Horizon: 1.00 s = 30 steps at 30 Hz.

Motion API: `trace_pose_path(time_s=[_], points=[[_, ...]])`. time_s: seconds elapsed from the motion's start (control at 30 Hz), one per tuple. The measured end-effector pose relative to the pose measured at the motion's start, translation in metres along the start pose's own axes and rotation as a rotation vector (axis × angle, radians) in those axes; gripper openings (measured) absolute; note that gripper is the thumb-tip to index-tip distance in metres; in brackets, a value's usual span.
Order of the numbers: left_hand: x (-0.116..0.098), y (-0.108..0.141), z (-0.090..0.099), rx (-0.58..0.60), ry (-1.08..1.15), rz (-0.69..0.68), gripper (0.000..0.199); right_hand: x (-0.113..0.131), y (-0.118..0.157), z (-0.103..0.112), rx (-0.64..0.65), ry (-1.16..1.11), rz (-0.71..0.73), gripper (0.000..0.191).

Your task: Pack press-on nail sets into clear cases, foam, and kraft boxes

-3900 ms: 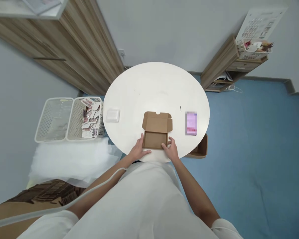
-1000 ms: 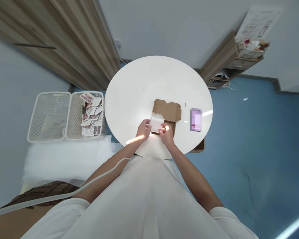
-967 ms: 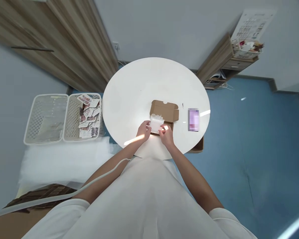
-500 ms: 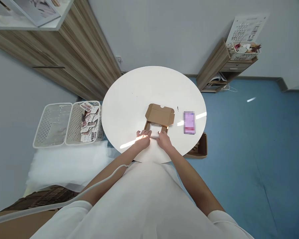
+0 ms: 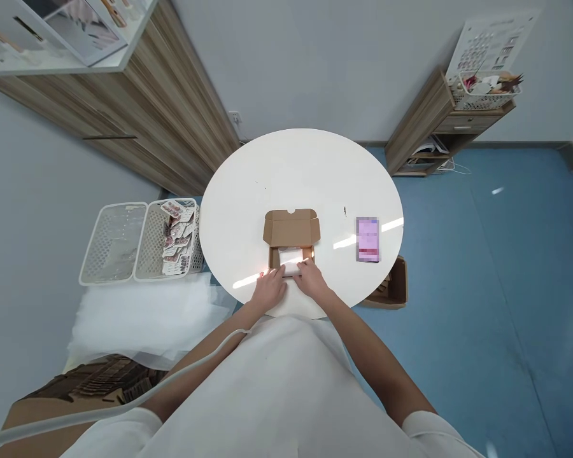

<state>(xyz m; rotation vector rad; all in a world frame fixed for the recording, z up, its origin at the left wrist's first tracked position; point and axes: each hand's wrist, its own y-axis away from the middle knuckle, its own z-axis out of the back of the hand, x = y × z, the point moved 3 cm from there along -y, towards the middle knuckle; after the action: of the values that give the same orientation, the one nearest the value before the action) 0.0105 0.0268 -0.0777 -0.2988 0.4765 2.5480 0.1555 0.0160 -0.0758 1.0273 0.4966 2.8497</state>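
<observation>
An open brown cardboard box (image 5: pixel 291 228) lies near the front of the round white table, its lid folded back away from me. Inside it is a white packet (image 5: pixel 291 254) that looks wrapped in clear plastic. My left hand (image 5: pixel 269 289) grips at the packet's near left side, over the box's front corner. From the near right side, my right hand (image 5: pixel 311 278) presses its fingers and thumb onto the same packet. The hands cover the box's front edge, and some fingertips are hidden.
A phone with a blurred pink screen (image 5: pixel 367 239) lies on the table (image 5: pixel 298 165) at right. Left of the table stands an open white basket (image 5: pixel 143 270) of printed cards, beside translucent sheets (image 5: pixel 138 318). A cardboard bin (image 5: pixel 397 286) sits below the right edge. A white cable (image 5: pixel 172 376) crosses my left arm.
The box has turned from slanted to square with me and shifted a little left. Both hands stay on the packet, and more of it shows between them. The camera view has shifted slightly.
</observation>
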Motion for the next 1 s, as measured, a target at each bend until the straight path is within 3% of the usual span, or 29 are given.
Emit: trace_pose_path(time_s=[0.13,0.2,0.27,0.37,0.47,0.57,0.7,0.87,1.0], points=[[0.019,0.004,0.008,-0.242,0.241,0.062,0.051,-0.014,0.004,0.018,-0.248,-0.205,0.061,0.039],[0.033,-0.003,0.016,-0.327,0.384,0.160,0.051,-0.028,0.000,0.031,-0.351,-0.333,-0.022,0.041],[0.048,-0.017,0.024,-0.325,0.559,0.301,0.053,-0.044,-0.007,0.043,-0.397,-0.477,-0.178,0.048],[0.064,-0.044,0.039,-0.245,0.833,0.466,0.053,-0.061,-0.023,0.057,-0.338,-0.730,-0.406,0.057],[0.067,-0.067,0.050,-0.117,1.059,0.493,0.053,-0.064,-0.043,0.064,-0.195,-0.933,-0.431,0.052],[0.064,-0.077,0.055,-0.029,1.149,0.489,0.057,-0.057,-0.058,0.065,-0.078,-0.988,-0.414,0.053],[0.058,-0.078,0.056,-0.041,1.213,0.458,0.062,-0.044,-0.063,0.067,-0.063,-0.976,-0.327,0.054],[0.055,-0.067,0.055,-0.103,1.327,0.353,0.065,-0.036,-0.048,0.072,-0.081,-0.970,-0.115,0.054],[0.051,-0.050,0.050,-0.100,1.233,0.375,0.066,-0.042,-0.031,0.067,-0.106,-0.866,-0.116,0.060]])
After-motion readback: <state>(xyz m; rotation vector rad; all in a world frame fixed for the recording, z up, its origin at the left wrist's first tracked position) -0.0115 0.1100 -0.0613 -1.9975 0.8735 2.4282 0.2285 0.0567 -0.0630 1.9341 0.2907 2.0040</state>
